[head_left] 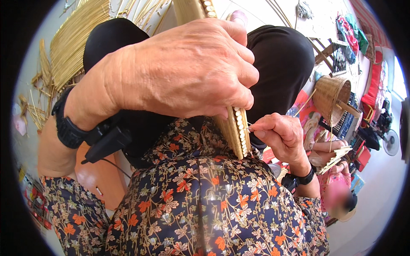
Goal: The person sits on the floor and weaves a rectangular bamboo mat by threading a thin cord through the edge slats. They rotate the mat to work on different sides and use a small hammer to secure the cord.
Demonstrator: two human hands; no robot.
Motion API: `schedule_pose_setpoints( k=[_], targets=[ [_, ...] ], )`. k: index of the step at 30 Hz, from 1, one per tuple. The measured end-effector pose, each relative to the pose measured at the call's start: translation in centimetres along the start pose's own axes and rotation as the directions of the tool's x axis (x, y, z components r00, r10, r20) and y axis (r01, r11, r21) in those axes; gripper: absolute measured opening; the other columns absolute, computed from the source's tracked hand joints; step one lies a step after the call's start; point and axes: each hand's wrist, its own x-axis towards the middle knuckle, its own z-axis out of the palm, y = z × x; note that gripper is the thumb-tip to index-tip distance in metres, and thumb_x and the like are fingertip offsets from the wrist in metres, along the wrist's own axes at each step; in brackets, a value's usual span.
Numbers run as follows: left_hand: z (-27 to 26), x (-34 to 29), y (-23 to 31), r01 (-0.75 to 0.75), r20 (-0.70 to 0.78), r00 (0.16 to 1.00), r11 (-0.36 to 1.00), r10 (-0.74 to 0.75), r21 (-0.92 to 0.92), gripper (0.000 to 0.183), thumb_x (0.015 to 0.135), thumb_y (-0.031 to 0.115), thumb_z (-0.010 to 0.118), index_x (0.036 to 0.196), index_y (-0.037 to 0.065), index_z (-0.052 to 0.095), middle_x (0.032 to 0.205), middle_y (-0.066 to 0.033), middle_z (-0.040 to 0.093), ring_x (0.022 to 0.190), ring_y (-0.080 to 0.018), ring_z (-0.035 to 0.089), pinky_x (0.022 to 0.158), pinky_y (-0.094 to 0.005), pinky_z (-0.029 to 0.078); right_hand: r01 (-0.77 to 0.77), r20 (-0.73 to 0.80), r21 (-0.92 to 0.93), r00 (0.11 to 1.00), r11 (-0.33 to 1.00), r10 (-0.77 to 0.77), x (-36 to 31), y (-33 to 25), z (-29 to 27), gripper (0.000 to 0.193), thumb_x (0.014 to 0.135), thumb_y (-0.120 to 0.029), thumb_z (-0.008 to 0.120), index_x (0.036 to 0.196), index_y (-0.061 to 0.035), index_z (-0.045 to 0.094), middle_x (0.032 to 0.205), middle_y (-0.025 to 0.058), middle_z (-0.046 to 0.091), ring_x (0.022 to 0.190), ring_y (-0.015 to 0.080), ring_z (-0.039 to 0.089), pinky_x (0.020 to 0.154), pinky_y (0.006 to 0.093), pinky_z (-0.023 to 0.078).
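Observation:
A thick panel of golden straw stalks (229, 132) stands on edge over my lap, its row of pale cut stalk ends facing right. Across its middle lies my left hand (188, 70), fingers wrapped over the edge and gripping it. The back of that hand hides the panel's middle part. Close to the lower right edge, my right hand (279, 134) is closed in a pinch of thumb and forefinger. Something thin and pale shows at those fingertips, too small to name. The panel's lower end rests near my flowered shirt (205, 192).
A wide sheet of bound straw (79, 38) lies at the far left, with loose stalks (38, 104) beside it. On the right are a wicker basket (331, 96), a folding stool (325, 55) and a fan (390, 141). A person in pink (337, 183) holds pale stalks (335, 160).

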Motion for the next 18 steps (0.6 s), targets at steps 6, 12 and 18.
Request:
schedule_pose_setpoints(
  k=[6,12,18],
  targets=[
    [-1.2,-1.2,0.1,0.042,0.016,0.999,0.998,-0.041,-0.047,0.036,0.072,0.032,0.087,0.102,0.015,0.077,0.090,0.0040,0.067,0.086,-0.0196,0.065,0.088,-0.0398,0.051,-0.073,-0.087,0.028,0.993,0.997,0.075,-1.7,1.7,-1.0,0.009,0.096,0.000,0.075,0.104,-0.0037,0.077,0.093,0.0097,0.078,0.078,0.0266,0.078,0.067,0.0334,0.058],
    [-1.9,-2.0,0.3,0.056,0.040,0.998,0.998,-0.056,0.007,0.032,0.076,0.035,0.083,0.101,0.014,0.080,0.090,0.0004,0.069,0.081,-0.0216,0.067,0.087,-0.0404,0.052,0.170,-0.178,-0.054,0.968,0.984,-0.177,-0.4,1.1,-0.4,0.022,0.084,0.005,0.082,0.105,-0.0022,0.078,0.088,0.0091,0.076,0.070,0.0247,0.073,0.059,0.0350,0.055],
    [-2.0,-1.5,0.2,0.070,0.083,0.994,0.997,-0.073,0.030,0.033,0.080,0.037,0.082,0.104,0.014,0.081,0.090,-0.0008,0.069,0.081,-0.0219,0.066,0.085,-0.0404,0.050,0.239,-0.124,-0.095,0.961,0.967,-0.249,0.9,1.3,0.0,0.027,0.078,0.006,0.082,0.104,-0.0003,0.079,0.086,0.0113,0.076,0.065,0.0249,0.071,0.055,0.0347,0.053]
  ],
)
